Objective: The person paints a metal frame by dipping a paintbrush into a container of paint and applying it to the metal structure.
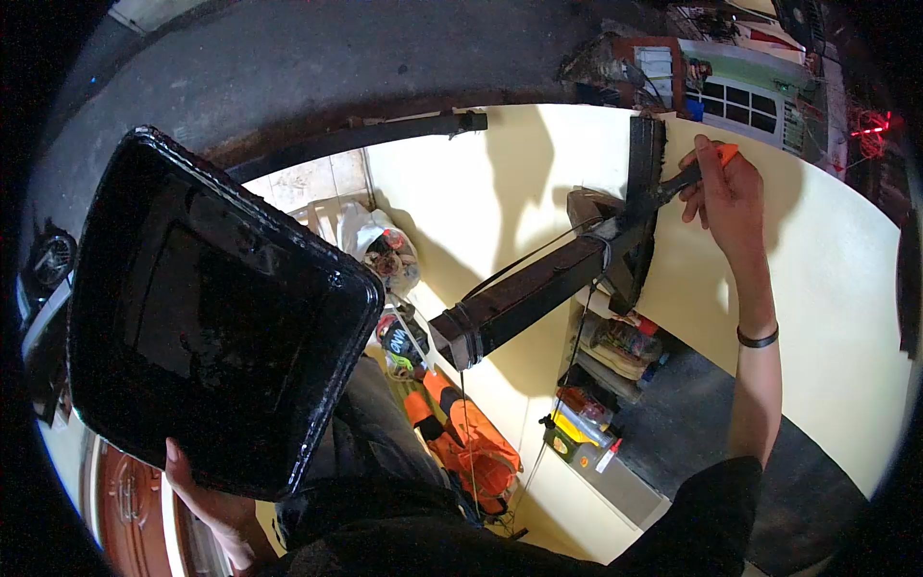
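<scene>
My left hand (pixel 212 505) grips the lower edge of a black paint tub (pixel 371 296), its thumb over the rim. Wet black paint coats the tub's inside, which is tilted toward me. In my right hand (pixel 733 197) is a paintbrush (pixel 681 181) with an orange handle end. The brush head reaches the dark upright timber (pixel 646 159) on the cream wall, near where a dark wooden beam (pixel 534 293) joins it. Cords are tied round the beam and hang down from it.
Below the beam lie an orange and black bag (pixel 471 438), a plastic bag of things (pixel 389 255) and several bottles and packets by a grey ledge (pixel 625 481). A road (pixel 385 58) runs beyond the wall. A brown door (pixel 130 505) shows lower left.
</scene>
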Available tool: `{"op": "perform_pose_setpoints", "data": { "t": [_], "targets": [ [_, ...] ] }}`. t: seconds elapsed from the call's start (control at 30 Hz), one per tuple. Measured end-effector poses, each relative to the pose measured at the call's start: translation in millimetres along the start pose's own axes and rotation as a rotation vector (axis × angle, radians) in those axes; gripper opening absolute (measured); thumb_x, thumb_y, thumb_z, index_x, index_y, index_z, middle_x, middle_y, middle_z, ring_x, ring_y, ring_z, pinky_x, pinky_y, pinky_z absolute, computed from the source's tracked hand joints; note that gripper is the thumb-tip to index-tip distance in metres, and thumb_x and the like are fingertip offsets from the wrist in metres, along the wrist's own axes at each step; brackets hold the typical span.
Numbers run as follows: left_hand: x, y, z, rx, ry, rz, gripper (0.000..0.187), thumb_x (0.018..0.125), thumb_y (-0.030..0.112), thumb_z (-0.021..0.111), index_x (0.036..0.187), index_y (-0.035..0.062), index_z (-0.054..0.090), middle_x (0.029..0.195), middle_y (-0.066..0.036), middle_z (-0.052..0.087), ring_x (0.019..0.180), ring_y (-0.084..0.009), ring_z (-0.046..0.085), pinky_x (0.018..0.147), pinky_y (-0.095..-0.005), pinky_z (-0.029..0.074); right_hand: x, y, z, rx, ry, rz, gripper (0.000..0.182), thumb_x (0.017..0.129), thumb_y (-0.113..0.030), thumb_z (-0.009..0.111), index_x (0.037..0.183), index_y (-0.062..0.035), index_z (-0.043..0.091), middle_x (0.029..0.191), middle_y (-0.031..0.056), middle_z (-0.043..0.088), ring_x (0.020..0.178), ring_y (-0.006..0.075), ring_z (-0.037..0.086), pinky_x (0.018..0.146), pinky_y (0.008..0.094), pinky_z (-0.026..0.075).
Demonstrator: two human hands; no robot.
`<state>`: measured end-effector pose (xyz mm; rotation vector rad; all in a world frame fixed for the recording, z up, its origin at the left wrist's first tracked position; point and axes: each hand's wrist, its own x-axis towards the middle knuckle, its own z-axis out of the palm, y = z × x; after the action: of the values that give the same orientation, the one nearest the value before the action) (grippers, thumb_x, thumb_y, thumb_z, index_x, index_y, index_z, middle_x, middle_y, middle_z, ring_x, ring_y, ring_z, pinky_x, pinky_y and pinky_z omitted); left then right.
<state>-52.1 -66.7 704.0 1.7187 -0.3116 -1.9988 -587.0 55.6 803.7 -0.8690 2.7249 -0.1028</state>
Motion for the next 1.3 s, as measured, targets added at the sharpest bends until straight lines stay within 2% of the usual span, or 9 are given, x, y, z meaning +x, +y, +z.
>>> {"op": "perform_pose_setpoints", "data": {
  "t": [0.07, 0.27, 0.43, 0.5, 0.57, 0.9, 1.0, 1.07, 1.3],
  "targets": [
    [1, -2, -1, 0.063, 0.081, 0.033, 0.067, 0.099, 0.053, 0.048, 0.148, 0.0071, 0.047, 0.15, -0.013, 0.049, 0.135, -0.0357, 0.048, 0.113, -0.0548, 0.037, -12, -15, -1, 0.201, -0.076, 0.12, 0.04, 0.106, -0.034, 0.055, 0.087, -0.0003, 0.065, 0.059, 0.0072, 0.062, 0.044, 0.0111, 0.061, 0.04, 0.0259, 0.045],
    [-3, 1, 9, 0.075, 0.094, 0.019, 0.067, 0.1, 0.056, 0.046, 0.144, 0.0049, 0.048, 0.146, -0.015, 0.05, 0.135, -0.0288, 0.048, 0.112, -0.0481, 0.038, -11, 12, -5, -0.151, 0.099, -0.149, 0.037, 0.106, -0.031, 0.056, 0.089, 0.0011, 0.067, 0.059, 0.0055, 0.061, 0.047, 0.0128, 0.064, 0.044, 0.0275, 0.047],
    [-3, 4, 1, 0.041, 0.148, 0.019, 0.069, 0.099, 0.055, 0.048, 0.147, 0.0047, 0.046, 0.149, -0.014, 0.048, 0.135, -0.0321, 0.048, 0.113, -0.0502, 0.037, -40, -5, 0, -0.083, -0.051, -0.201, 0.04, 0.107, -0.033, 0.053, 0.09, 0.0003, 0.066, 0.06, 0.0048, 0.062, 0.047, 0.0101, 0.062, 0.043, 0.0268, 0.044],
    [-5, 7, 1, 0.052, 0.069, -0.001, 0.07, 0.099, 0.054, 0.049, 0.15, 0.0061, 0.045, 0.153, -0.013, 0.046, 0.136, -0.0354, 0.047, 0.114, -0.0537, 0.036, -45, -17, -11, 0.373, -0.039, 0.027, 0.038, 0.107, -0.032, 0.053, 0.091, 0.0001, 0.066, 0.063, 0.0044, 0.064, 0.047, 0.0096, 0.06, 0.043, 0.0256, 0.044],
    [-10, 9, 13, 0.026, 0.141, -0.038, 0.07, 0.099, 0.054, 0.049, 0.149, 0.0057, 0.046, 0.153, -0.013, 0.046, 0.136, -0.0354, 0.048, 0.114, -0.0534, 0.036, -39, -10, -18, 0.411, -0.05, 0.034, 0.039, 0.108, -0.031, 0.051, 0.091, -0.0001, 0.067, 0.066, 0.0045, 0.065, 0.047, 0.0102, 0.06, 0.043, 0.0241, 0.044],
    [-15, 3, 7, 0.118, 0.161, 0.075, 0.068, 0.098, 0.057, 0.048, 0.141, 0.0046, 0.052, 0.14, -0.015, 0.054, 0.128, -0.0313, 0.051, 0.107, -0.0478, 0.04, -104, 9, 1, -0.23, 0.186, -0.314, 0.029, 0.106, -0.026, 0.055, 0.097, -0.0036, 0.071, 0.062, 0.0032, 0.065, 0.053, 0.0113, 0.065, 0.049, 0.0255, 0.045],
    [-18, 3, 0, 0.091, 0.107, 0.131, 0.067, 0.098, 0.055, 0.049, 0.14, 0.0034, 0.053, 0.138, -0.015, 0.055, 0.128, -0.0313, 0.051, 0.107, -0.0491, 0.04, -130, 3, 0, 0.44, 0.303, 0.036, 0.037, 0.108, -0.031, 0.05, 0.102, 0.0011, 0.067, 0.07, 0.0067, 0.068, 0.054, 0.0123, 0.065, 0.047, 0.0243, 0.044],
    [-21, 6, -1, -0.057, -0.101, 0.042, 0.065, 0.099, 0.053, 0.049, 0.14, 0.0026, 0.053, 0.14, -0.015, 0.054, 0.13, -0.0321, 0.05, 0.108, -0.0502, 0.039, -135, 21, 2, 0.527, 0.306, 0.066, 0.037, 0.109, -0.031, 0.049, 0.103, 0.0018, 0.066, 0.073, 0.0078, 0.069, 0.055, 0.0127, 0.065, 0.047, 0.0239, 0.045],
    [-43, -3, -8, 0.034, -0.105, 0.194, 0.065, 0.1, 0.051, 0.049, 0.141, 0.0017, 0.052, 0.145, -0.016, 0.051, 0.132, -0.0335, 0.049, 0.109, -0.0491, 0.04, -172, 66, 34, 0.522, 0.566, 0.136, 0.035, 0.109, -0.029, 0.048, 0.109, 0.0012, 0.066, 0.075, 0.0085, 0.071, 0.059, 0.0085, 0.064, 0.051, 0.0211, 0.043]
  ]
}}
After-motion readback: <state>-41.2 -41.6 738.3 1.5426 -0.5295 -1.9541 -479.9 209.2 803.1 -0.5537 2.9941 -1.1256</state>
